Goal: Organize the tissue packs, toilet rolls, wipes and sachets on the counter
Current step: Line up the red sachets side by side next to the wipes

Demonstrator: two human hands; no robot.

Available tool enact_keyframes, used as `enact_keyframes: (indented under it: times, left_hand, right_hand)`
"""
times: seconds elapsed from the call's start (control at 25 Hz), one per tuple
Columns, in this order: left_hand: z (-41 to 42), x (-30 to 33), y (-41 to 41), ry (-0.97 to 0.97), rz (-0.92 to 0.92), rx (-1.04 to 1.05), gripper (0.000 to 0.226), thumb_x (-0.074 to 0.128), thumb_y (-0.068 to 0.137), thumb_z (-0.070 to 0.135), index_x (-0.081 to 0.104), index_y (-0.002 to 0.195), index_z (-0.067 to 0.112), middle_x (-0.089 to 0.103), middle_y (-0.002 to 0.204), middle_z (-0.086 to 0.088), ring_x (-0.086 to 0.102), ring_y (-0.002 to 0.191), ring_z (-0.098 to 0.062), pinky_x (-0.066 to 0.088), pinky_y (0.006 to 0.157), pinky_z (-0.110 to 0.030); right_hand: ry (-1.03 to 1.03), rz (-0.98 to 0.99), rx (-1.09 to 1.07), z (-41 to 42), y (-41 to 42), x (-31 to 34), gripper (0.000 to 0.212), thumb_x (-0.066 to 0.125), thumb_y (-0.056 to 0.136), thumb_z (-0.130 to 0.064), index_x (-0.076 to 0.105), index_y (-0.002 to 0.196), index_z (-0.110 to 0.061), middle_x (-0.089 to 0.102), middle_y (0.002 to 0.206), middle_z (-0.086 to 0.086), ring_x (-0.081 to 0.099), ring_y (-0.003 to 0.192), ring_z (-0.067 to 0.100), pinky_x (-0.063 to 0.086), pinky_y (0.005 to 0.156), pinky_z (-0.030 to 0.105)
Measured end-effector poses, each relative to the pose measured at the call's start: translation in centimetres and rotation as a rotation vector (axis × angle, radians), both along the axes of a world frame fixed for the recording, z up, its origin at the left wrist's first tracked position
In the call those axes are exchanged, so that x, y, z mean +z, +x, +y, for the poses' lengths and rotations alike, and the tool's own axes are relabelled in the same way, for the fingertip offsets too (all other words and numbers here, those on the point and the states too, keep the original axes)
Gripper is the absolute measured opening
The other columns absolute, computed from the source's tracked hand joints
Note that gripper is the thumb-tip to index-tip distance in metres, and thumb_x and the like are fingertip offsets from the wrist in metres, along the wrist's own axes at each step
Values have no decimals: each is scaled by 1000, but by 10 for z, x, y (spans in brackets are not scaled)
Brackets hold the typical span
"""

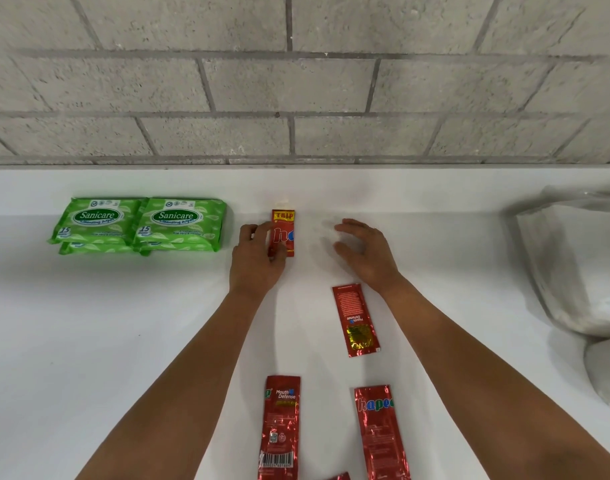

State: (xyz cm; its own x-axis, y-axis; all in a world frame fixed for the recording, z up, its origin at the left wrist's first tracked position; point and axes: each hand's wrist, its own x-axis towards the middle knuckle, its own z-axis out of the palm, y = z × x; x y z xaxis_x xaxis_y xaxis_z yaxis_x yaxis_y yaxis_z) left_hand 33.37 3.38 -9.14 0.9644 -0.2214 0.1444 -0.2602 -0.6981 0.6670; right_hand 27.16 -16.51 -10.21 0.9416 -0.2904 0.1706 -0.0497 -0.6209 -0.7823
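Near edge of the white counter (88,341): I see two red sachets lying flat, the left one (280,427) with barcode side up, the right one (379,434) showing the brand print. A sliver of another red sachet (340,476) pokes in at the bottom edge between them.

Further in, a third full sachet (356,320) lies back side up, slightly tilted, just beside the right forearm, not touched.

Both bare forearms reach forward from the bottom corners, converging toward mid-counter.

Left hand (258,258): palm down, fingers curled over the left edge of an upright-oriented red sachet (285,233) with a yellow top strip. It grips that sachet, which lies on the counter near the back ledge; thumb overlaps its lower part.

Right hand (364,251): palm down, fingers loosely bent and spread, holding nothing. It sits over bare counter to the right of the gripped sachet, apart from it. I can't tell if the fingertips touch the surface.

Far left, by the back ledge: green wipes packs (140,223), two side by side with more beneath them, well apart from the left hand.

Far right: a white plastic bag (573,258), contents unclear, with a white roll-like shape (606,372) in front of it.

Behind: grey block wall (296,81).
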Motion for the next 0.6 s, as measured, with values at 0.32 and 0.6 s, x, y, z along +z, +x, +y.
enact_keyframes:
  times: [0.32, 0.6]
  left_hand:
    - [-15, 26, -53, -21, 47, -67, 22, 64, 82, 23, 61, 103, 14, 49, 119, -7, 55, 105, -25, 45, 89, -32]
    - [-40, 29, -93, 143, 306, -310, 50, 69, 82, 34, 50, 125, 18, 40, 135, -5, 47, 121, -22, 47, 96, -33]
  right_hand:
    - [-65, -68, -119, -2, -70, 5, 24, 63, 85, -14, 65, 108, -15, 62, 117, 3, 52, 112, 18, 41, 93, 25]
    - [-423, 123, -250, -8, -137, 1, 38, 60, 84, -23, 60, 121, -14, 58, 127, 6, 48, 121, 26, 31, 104, 38]
